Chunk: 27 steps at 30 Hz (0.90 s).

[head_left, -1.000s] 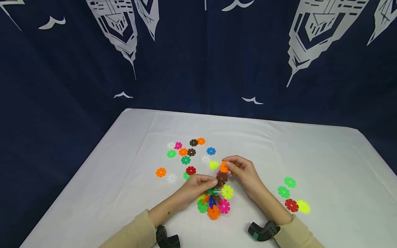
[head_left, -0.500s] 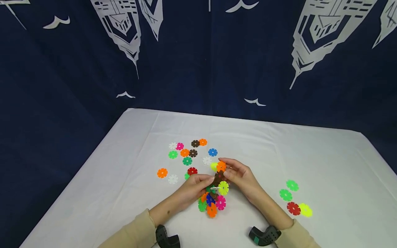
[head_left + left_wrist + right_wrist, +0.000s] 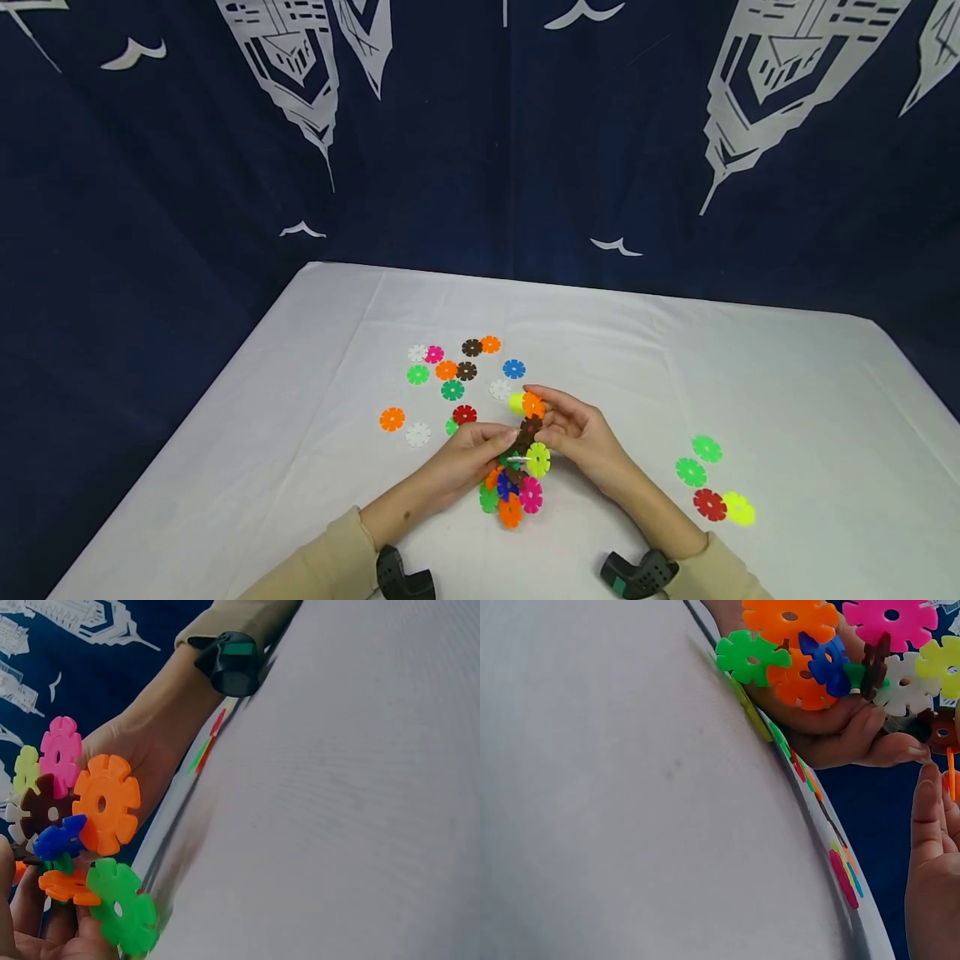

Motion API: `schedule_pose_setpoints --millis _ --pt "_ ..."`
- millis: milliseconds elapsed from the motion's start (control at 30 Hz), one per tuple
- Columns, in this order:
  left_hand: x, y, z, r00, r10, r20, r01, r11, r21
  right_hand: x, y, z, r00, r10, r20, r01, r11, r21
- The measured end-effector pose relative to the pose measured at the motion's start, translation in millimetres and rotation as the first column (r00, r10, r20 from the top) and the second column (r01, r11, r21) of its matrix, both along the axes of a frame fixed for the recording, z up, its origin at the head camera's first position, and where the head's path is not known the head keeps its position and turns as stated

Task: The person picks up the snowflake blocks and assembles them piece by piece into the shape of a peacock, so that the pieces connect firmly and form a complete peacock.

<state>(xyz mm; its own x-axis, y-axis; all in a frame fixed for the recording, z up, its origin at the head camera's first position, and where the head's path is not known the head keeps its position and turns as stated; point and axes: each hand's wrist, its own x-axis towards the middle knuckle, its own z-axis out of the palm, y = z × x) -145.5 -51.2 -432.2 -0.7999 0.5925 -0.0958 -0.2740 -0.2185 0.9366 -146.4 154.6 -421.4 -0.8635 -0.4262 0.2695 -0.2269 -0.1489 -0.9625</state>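
Note:
Between both hands is a build of interlocking notched plastic discs (image 3: 507,485) in several colours. My left hand (image 3: 467,460) pinches it from the left, thumb beside the brown disc (image 3: 529,428). At its top sits an orange disc (image 3: 533,406); my right hand (image 3: 581,431) has its index finger at that disc's upper edge and its thumb lower, by the brown one. A yellow disc (image 3: 537,459) and a pink disc (image 3: 531,494) stick out below, towards the right. In the left wrist view, a green disc (image 3: 124,906) juts from the build. Held parts are partly hidden by fingers.
Loose discs are scattered on the white table (image 3: 787,383) beyond the left hand, among them a blue disc (image 3: 513,368) and an orange one. Two green discs, a red disc (image 3: 709,504) and a yellow disc lie to the right. A dark blue curtain (image 3: 420,167) hangs behind.
My right hand has moved left and its thumb has slid down from the orange disc to the brown one. The build has turned slightly; the left hand keeps its hold.

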Motion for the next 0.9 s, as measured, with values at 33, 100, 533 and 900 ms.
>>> schedule_pose_setpoints --millis 33,100,533,900 --pt "0.1 0.1 -0.1 1.000 0.001 0.003 -0.001 1.000 0.003 0.2 -0.1 0.0 1.000 -0.015 -0.022 0.016 1.000 0.016" --pt "0.5 0.2 -0.2 1.000 -0.001 0.009 0.001 1.000 0.013 0.6 -0.3 0.1 0.997 -0.043 -0.061 0.045 0.998 0.046" --pt "3.9 -0.4 0.8 1.000 -0.010 -0.009 0.010 0.999 0.040 4.6 -2.0 0.1 0.998 -0.038 -0.059 0.038 0.999 0.002" --pt "1.2 0.0 -1.1 0.999 -0.019 -0.026 0.020 0.999 0.036 2.2 0.3 1.8 0.990 -0.033 -0.137 0.042 0.997 0.063"
